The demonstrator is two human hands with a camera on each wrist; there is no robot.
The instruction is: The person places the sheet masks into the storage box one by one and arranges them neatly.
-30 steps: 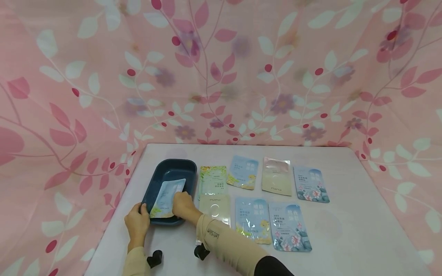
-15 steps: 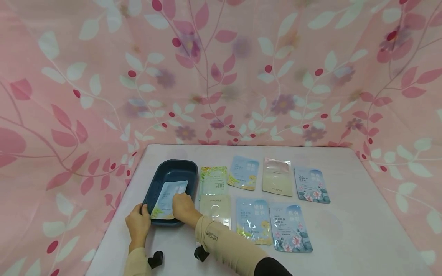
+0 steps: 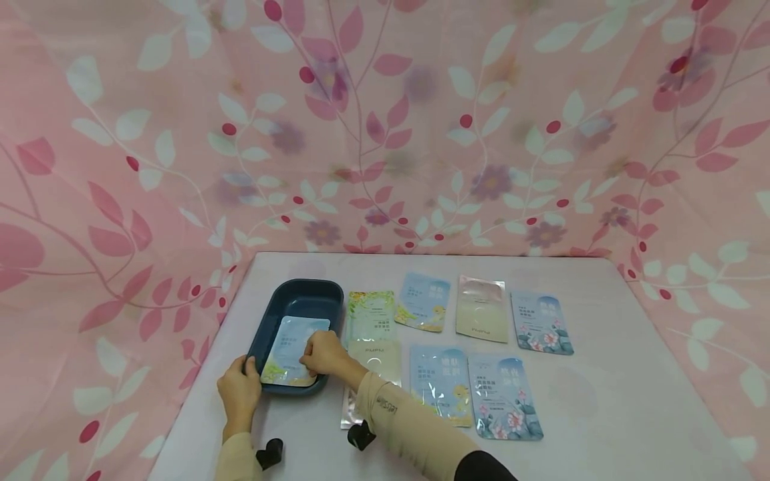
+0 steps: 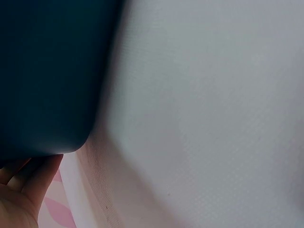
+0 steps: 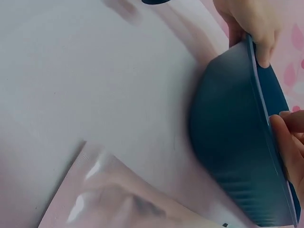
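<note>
A dark blue tray stands at the left of the table. My left hand grips its near left corner; in the right wrist view that hand's thumb reaches over the rim, with fingers outside. Inside the tray lies a light blue face mask sachet with a yellow-green lower edge, towards the near end. Over the sachet's right edge is my right hand, its bent fingertips overlapping the packet. I cannot tell whether they still pinch it. In the right wrist view the right fingers are at the rim, and the sachet is hidden.
Right of the tray, several more sachets lie in two rows: a green one, a PMPM one partly under my right arm, a silver-gold one and blue ones, including a flowered one. A pink floral cloth hangs behind the table.
The sachet in the tray has flattened and turned straighter, and more of its right side shows. My right hand has shifted slightly right. My left hand stays at the tray corner.
</note>
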